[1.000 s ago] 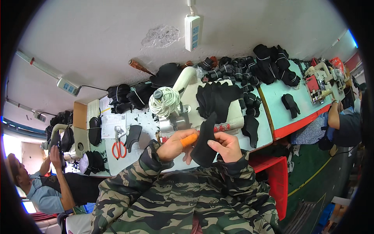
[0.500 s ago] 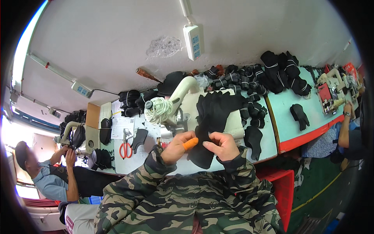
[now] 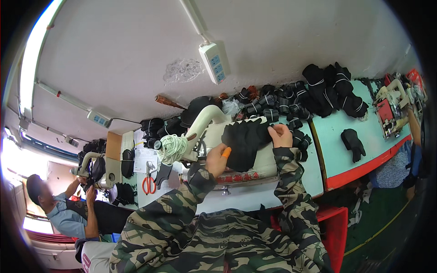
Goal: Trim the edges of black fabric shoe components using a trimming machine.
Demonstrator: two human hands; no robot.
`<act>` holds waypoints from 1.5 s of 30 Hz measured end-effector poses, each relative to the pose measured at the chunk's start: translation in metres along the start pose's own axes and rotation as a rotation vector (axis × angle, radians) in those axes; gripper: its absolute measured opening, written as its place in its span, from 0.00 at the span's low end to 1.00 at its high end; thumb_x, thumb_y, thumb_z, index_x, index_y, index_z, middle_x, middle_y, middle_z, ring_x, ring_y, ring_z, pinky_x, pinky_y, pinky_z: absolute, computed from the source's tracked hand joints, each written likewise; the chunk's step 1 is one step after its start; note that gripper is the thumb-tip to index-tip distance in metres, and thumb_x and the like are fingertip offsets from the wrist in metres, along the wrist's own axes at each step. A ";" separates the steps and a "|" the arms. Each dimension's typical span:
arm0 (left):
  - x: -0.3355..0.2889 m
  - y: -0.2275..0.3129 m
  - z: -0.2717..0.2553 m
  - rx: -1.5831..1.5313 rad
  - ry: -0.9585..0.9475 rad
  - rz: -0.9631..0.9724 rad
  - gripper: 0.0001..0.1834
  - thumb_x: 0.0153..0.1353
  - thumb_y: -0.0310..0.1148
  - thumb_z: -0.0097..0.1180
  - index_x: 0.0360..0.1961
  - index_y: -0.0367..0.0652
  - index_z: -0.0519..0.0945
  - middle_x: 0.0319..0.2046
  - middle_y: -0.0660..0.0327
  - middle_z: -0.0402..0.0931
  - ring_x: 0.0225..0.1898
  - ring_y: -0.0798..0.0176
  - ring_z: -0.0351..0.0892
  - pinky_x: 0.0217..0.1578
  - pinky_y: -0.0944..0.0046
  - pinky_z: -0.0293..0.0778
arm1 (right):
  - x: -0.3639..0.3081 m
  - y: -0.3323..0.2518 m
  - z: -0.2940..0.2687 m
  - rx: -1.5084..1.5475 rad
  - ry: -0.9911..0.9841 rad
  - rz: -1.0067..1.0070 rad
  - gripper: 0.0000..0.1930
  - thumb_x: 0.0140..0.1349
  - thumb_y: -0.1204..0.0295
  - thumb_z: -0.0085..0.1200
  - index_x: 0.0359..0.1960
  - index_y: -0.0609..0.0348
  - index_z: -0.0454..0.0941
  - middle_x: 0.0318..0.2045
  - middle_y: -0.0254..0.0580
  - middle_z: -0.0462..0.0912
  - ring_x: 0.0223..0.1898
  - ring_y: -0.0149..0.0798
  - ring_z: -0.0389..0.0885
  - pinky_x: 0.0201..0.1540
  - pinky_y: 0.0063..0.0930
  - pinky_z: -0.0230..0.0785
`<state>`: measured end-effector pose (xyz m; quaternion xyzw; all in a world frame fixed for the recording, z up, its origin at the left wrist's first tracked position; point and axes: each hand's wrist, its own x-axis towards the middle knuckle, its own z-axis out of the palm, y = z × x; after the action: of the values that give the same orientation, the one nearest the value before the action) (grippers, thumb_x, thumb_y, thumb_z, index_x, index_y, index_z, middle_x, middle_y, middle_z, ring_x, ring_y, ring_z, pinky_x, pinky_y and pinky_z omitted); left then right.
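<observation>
Black fabric pieces (image 3: 242, 144) lie over the cream sewing machine (image 3: 259, 172), their upper edge scalloped like glove fingers. At their left edge is my left hand (image 3: 215, 159), closed on the cloth, with an orange cover on one finger. My right hand (image 3: 280, 135) pinches the cloth at its upper right corner. A coil of pale cord (image 3: 171, 149) hangs on the machine's arm, left of my left hand. Red-handled scissors (image 3: 149, 183) and a dark grey fabric piece (image 3: 163, 174) lie further left on the table.
Tied bundles of black gloves (image 3: 325, 93) line the wall. One black glove (image 3: 353, 144) lies on the right-hand table (image 3: 337, 170). Below the table's front edge stands a red bin (image 3: 334, 227). A co-worker (image 3: 68, 204) sits at another machine on the left; another person's arm (image 3: 414, 127) reaches in at right.
My hands have moved from the table's front edge up to the machine and further apart. The black cloth that hung toward me now lies higher, over the machine. The view has shifted slightly.
</observation>
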<state>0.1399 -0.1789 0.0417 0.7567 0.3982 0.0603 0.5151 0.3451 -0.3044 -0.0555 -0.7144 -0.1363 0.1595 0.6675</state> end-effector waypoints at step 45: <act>-0.034 0.004 -0.008 0.036 0.251 0.606 0.50 0.43 0.25 0.67 0.66 0.34 0.51 0.63 0.43 0.54 0.64 0.44 0.58 0.61 0.51 0.59 | -0.070 -0.144 0.013 -0.965 -0.573 -0.444 0.38 0.46 0.65 0.62 0.61 0.57 0.59 0.48 0.54 0.75 0.49 0.55 0.74 0.49 0.41 0.68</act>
<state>0.1154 -0.1962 0.0598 0.8363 0.2165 0.2966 0.4073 0.2780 -0.3107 0.0906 -0.8197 -0.5136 0.1225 0.2221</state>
